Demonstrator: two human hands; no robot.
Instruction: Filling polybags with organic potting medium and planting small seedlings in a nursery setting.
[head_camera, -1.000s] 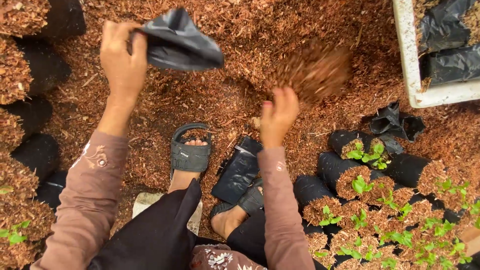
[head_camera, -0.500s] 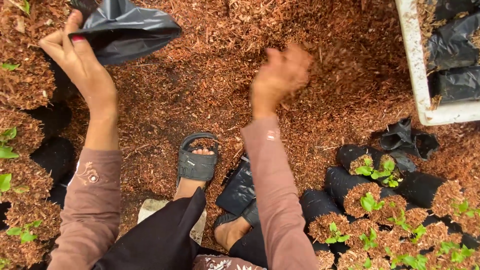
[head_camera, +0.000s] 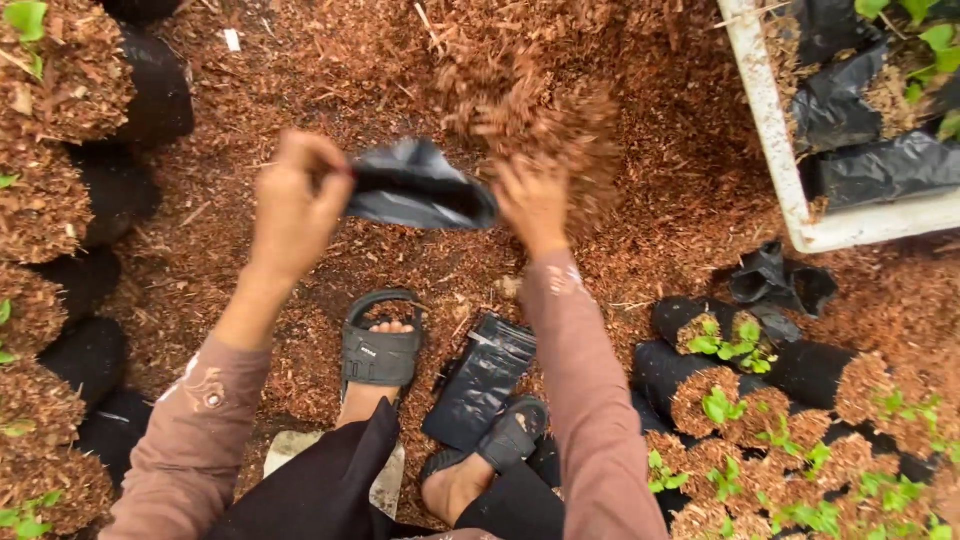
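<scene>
Bag (head_camera: 420, 185), raised aside half a second ago, is now pinched by left hand (head_camera: 295, 205); mulch (head_camera: 550, 110) clutched in right hand (head_camera: 535, 200) is brought to it.

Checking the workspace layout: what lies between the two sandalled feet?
In the head view, a flat stack of empty black plastic bags lies on the brown mulch between the left sandal and the right sandal.
</scene>
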